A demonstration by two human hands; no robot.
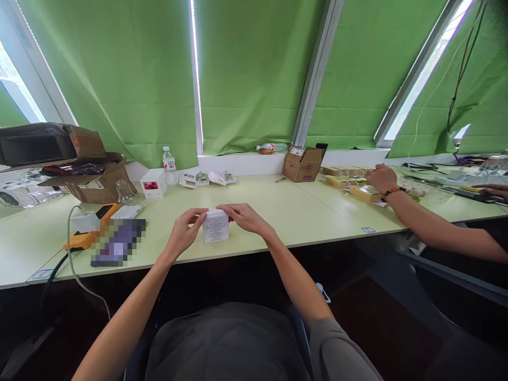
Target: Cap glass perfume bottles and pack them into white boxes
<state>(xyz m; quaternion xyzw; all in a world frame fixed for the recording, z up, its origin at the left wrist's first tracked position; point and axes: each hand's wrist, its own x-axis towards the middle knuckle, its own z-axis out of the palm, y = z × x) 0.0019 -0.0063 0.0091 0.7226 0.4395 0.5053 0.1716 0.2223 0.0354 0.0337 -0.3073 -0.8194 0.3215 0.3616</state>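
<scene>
A small white box (216, 228) with printed text on its front stands upright near the table's front edge. My left hand (186, 227) grips its upper left corner, thumb at the front edge and fingers behind. At the top right, my right hand (246, 218) holds the box with its thumb and fingers along the upper edge. Both hands are closed on it. The back of the box, and some of my fingertips, are hidden.
A blurred phone-like item (119, 243), a yellow power strip (81, 241) and a white cable (71, 264) lie at left. Behind stand a white box (154, 183), a bottle (169, 165) and a brown carton (304, 165). A co-worker's arm (428, 219) reaches over small yellow boxes (363, 192).
</scene>
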